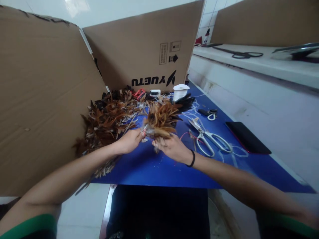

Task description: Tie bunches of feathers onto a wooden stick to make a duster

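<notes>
My left grip (130, 141) pinching base of feather bundle (161, 116); my right grip (173, 147) pinching its lower feathers. Feather pile (107, 121) on blue counter (142, 171), beside YUETU-printed carton panel (139, 49).

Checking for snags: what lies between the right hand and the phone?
Head view: scissors lie between the right hand and phone, with a red strand by their handles and pale cord nearer the phone.
</notes>
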`<act>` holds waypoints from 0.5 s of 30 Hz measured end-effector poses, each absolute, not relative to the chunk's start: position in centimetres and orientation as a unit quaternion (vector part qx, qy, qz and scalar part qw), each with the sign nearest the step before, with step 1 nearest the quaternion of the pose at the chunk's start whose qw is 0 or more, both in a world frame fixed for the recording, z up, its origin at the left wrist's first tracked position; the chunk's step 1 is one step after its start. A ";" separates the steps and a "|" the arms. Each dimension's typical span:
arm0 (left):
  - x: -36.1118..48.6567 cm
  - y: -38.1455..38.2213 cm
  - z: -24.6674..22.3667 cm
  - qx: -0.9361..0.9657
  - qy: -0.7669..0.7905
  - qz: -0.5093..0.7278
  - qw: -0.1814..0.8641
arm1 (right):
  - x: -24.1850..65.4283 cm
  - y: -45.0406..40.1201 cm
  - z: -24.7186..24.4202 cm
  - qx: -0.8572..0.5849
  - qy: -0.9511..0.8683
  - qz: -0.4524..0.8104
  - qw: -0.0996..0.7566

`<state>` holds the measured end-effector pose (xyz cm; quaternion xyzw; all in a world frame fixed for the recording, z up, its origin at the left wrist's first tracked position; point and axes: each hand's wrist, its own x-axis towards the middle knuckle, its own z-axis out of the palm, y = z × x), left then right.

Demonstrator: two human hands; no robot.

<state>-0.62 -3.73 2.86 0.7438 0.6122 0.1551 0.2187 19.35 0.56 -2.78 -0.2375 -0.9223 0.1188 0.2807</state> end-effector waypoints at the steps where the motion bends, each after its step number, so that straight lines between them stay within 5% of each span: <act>1: -0.7 -3.6 2.5 0.739 0.626 0.140 0.207 | 19.6 0.1 -2.4 -0.240 -0.928 0.094 0.270; 10: -1.1 -3.8 0.4 0.776 0.617 0.054 0.122 | 21.6 -2.3 3.7 -0.138 -0.941 -0.207 0.230; 15: 0.2 -5.9 0.9 0.832 0.539 0.019 0.131 | 21.0 0.3 6.9 -0.118 -0.968 -0.134 0.178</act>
